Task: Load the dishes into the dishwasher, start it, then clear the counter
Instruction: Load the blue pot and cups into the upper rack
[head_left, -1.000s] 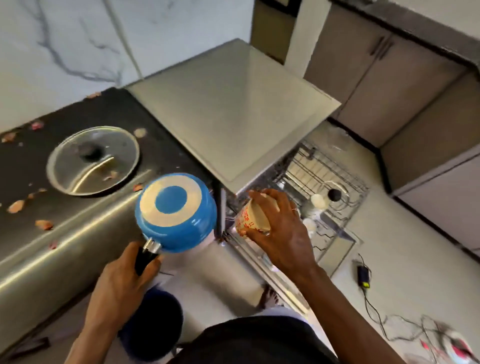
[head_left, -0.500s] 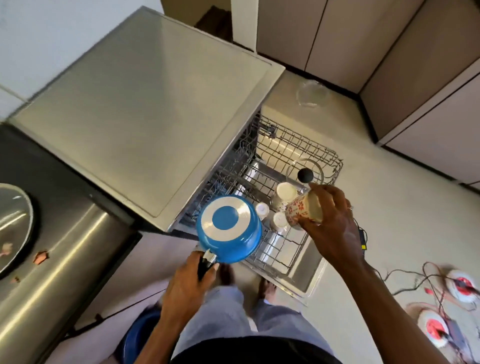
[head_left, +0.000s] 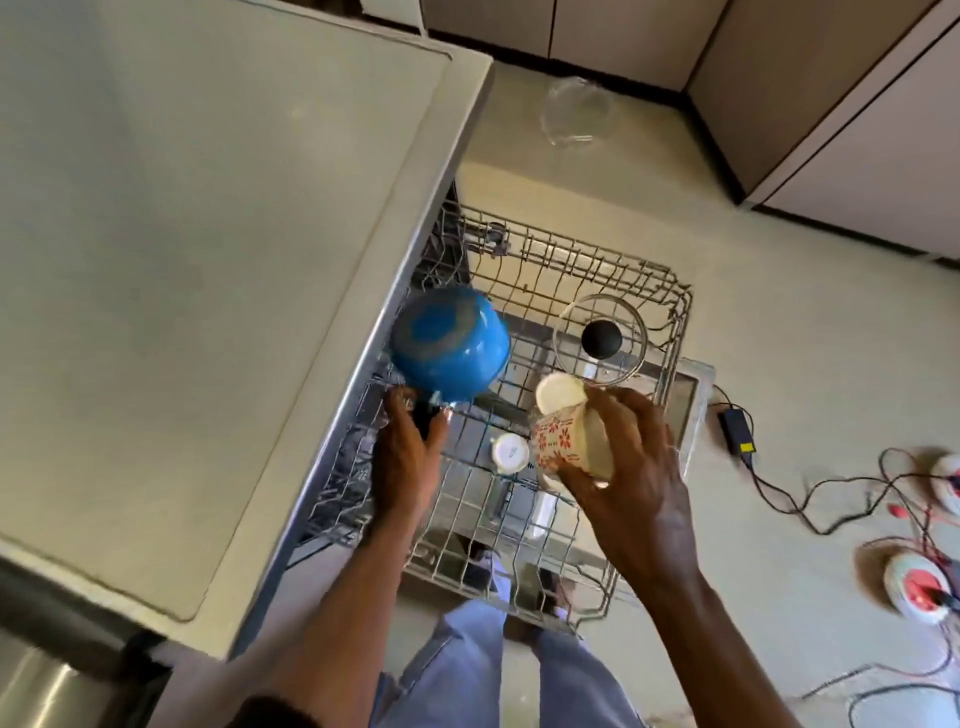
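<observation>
**Two dishes held over the drawn-out dishwasher rack**

Two items are in hand. The blue saucepan (head_left: 449, 345) is turned base-up and tilted, at the left side of the wire rack (head_left: 587, 260), close against the edge of the dishwasher top (head_left: 208, 260). Whether it touches the wires cannot be told. The left hand (head_left: 405, 462) grips its black handle, fingers curled round it. The floral cup (head_left: 569, 441) lies on its side above the middle of the rack, clasped in the right hand (head_left: 634, 478), with thumb and fingers wrapped round its body.

Already in the rack are a glass lid (head_left: 600, 338) with a black knob at the far right, a white cup (head_left: 560, 392) just beside the floral cup, and a small white cup (head_left: 510, 452) between the two hands.

Beyond the rack, a clear glass bowl (head_left: 576, 111) sits on the floor near the cabinets (head_left: 831, 104). A power adapter (head_left: 735, 434) and loose cables lie on the floor to the right.
</observation>
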